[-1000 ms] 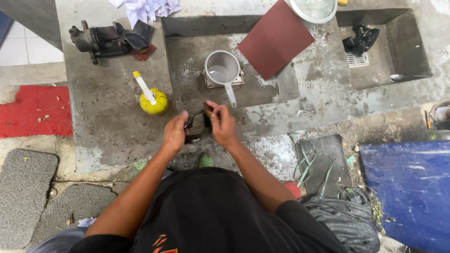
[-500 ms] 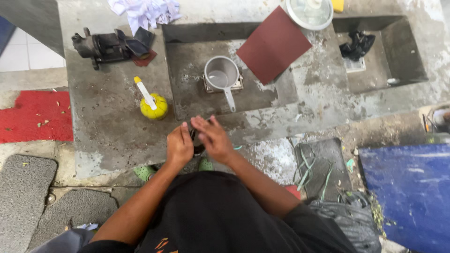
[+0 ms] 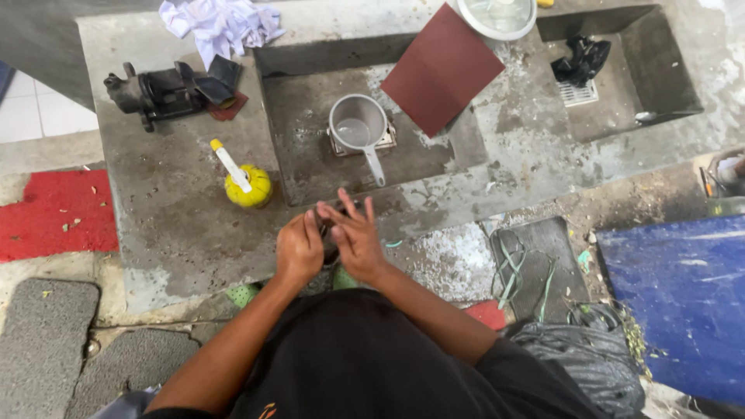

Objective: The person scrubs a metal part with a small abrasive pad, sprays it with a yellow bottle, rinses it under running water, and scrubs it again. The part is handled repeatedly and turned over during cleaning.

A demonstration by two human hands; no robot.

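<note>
At lower centre of the frame, we are curling our left hand (image 3: pixel 299 250) around a small dark part (image 3: pixel 329 237) over the near edge of the desk (image 3: pixel 178 233). Our right hand (image 3: pixel 355 237) is pressing against that part with fingers spread. We are judging that a firm left grip and even, flat strokes matter most here. The yellow bottle (image 3: pixel 247 185) and metal scoop (image 3: pixel 358 124) are standing clear above.

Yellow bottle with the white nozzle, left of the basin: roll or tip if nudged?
The yellow bottle looks round and squat, so it probably rolls. It sits on the flat concrete bench, with no rim to stop it. Its white nozzle may curve its path.
</note>
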